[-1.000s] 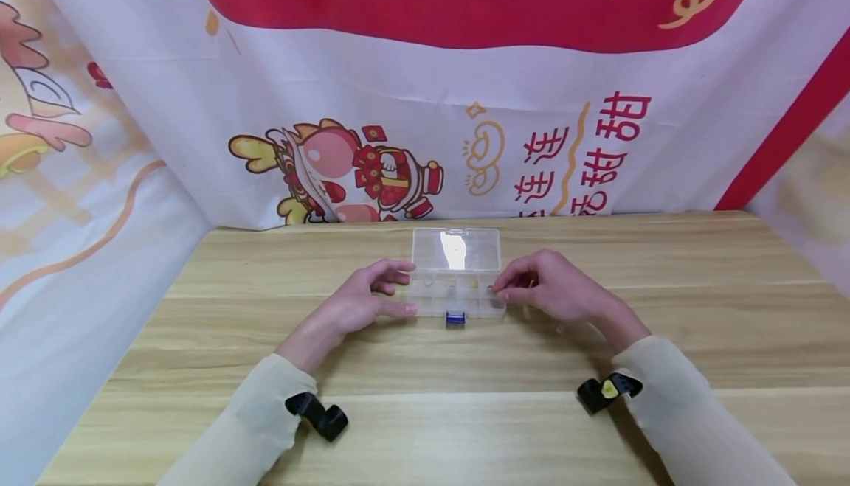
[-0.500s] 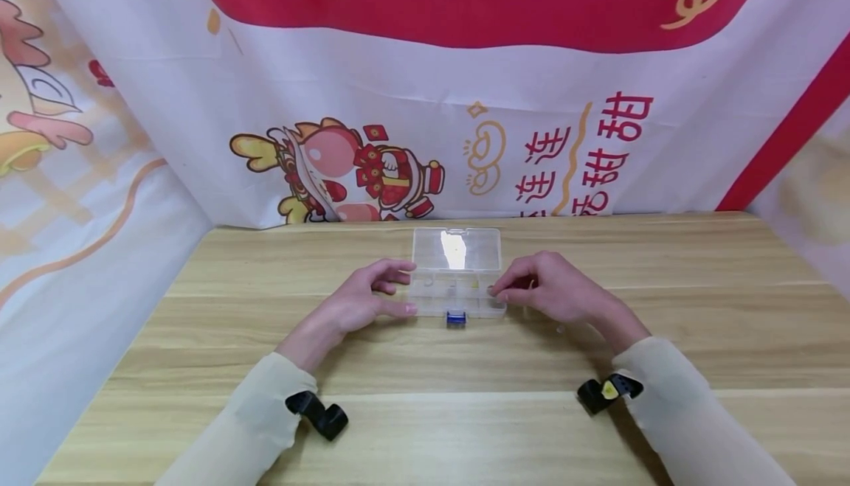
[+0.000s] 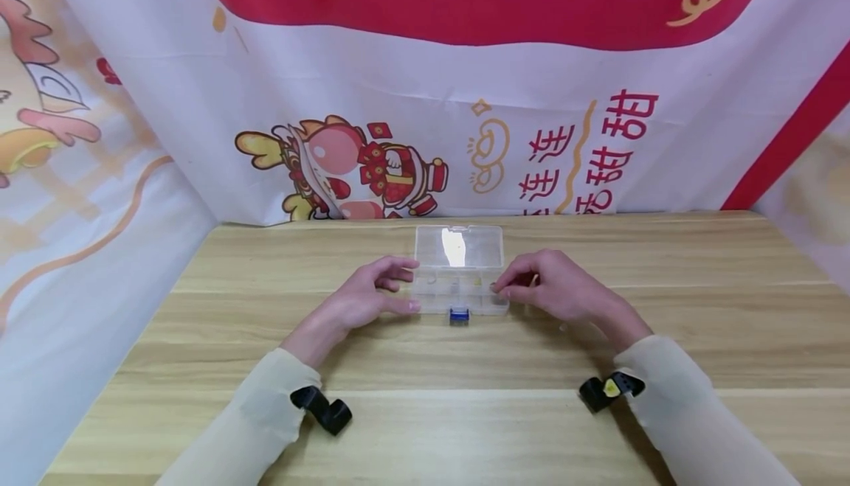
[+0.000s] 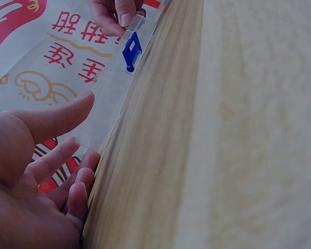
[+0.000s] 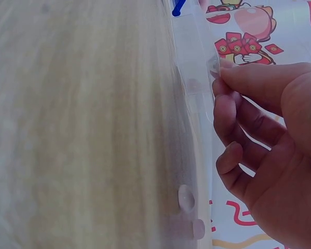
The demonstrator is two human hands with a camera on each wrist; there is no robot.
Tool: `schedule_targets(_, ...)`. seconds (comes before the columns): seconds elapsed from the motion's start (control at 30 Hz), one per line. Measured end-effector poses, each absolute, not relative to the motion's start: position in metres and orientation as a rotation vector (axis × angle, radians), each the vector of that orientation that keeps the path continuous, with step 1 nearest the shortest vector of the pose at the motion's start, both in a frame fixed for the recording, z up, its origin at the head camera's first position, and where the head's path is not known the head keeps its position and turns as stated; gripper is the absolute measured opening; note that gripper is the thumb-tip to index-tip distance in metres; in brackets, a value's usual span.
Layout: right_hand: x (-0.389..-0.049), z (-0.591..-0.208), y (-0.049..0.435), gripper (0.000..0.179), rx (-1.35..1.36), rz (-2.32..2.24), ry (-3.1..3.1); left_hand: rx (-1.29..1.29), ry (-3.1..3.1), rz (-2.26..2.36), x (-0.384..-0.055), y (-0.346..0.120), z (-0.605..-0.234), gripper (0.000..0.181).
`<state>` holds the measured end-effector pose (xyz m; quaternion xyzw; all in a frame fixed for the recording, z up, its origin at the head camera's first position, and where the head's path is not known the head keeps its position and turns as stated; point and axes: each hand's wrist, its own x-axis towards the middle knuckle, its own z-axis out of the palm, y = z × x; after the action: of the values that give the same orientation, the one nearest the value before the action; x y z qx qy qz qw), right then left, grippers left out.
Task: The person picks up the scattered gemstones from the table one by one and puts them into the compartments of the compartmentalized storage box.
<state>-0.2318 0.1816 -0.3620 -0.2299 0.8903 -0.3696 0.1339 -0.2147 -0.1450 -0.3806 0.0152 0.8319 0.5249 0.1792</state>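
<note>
A clear plastic compartment box lies on the table with its lid tipped back and a blue latch hanging at the front. My left hand spans its left end, fairly straight thumb at the front corner and fingertips toward the back. In the left wrist view those fingers look relaxed against the end of the box. At the right end, my right hand pinches a small, shiny, see-through piece between thumb and forefinger, over a compartment. The fingertips hide part of that piece.
Small clear round pieces lie loose on the wooden table, near the right hand. Tiny items, one yellowish, sit in back compartments. A printed cloth hangs behind the table, close to the raised lid.
The head view has shifted slightly. Both hands and the box keep almost the same places, and the right hand's pinch stays at the right-end compartment.
</note>
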Motion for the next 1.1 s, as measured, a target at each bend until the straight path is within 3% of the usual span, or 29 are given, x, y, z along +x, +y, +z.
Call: schedule_targets(1.1,-0.2341,-0.3605,0.1781,0.012,-0.682,-1.014,2.605,0.038,2.345,1.503,-0.2132,-0.1445,-0.3779,0.064)
